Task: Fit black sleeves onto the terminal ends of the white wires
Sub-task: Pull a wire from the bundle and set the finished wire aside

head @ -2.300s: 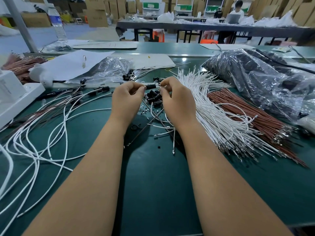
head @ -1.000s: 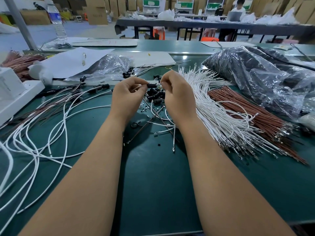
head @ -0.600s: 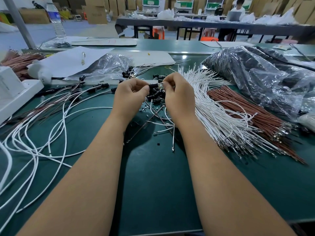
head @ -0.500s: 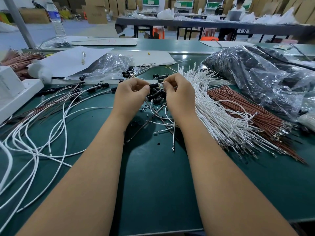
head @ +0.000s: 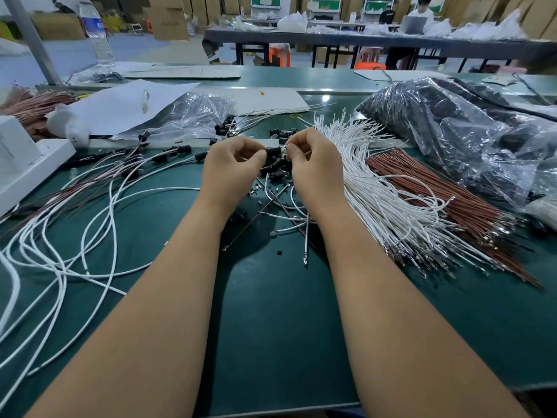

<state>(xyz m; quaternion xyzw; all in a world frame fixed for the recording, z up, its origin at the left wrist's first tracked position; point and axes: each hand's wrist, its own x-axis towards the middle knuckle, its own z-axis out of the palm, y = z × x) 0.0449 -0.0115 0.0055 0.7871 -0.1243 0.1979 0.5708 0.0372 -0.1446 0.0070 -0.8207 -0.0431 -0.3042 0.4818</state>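
Sleeve fitting in hand, stock piles to either side

Hands meet above the green bench [head: 280,312], toward 12 o'clock from your seat. Your left hand [head: 232,170] pinches a black sleeve [head: 272,152] between thumb and curled fingers, its open end turned toward 3 o'clock. Your right hand [head: 313,167] pinches what appears to be the terminal end of a white wire [head: 306,236] at the sleeve's mouth; the fingers hide the terminal itself, so seating depth cannot be confirmed. That wire hangs below your right hand toward 6 o'clock, its free end resting on the bench.

Both grips sit close to the joint, which in my judgement keeps the limp wire from buckling as you push.

Loose sleeves [head: 275,171] lie directly beneath your hands, placed for a short reach. The unsleeved white wire bundle [head: 379,188] fans out at 3 o'clock, just beside your right hand, with a brown wire bundle [head: 446,200] beyond it. Long white wires [head: 60,236] sprawl at 9 o'clock, some carrying black sleeves at their far ends; this looks like the finished side. Large stock remains unsleeved.
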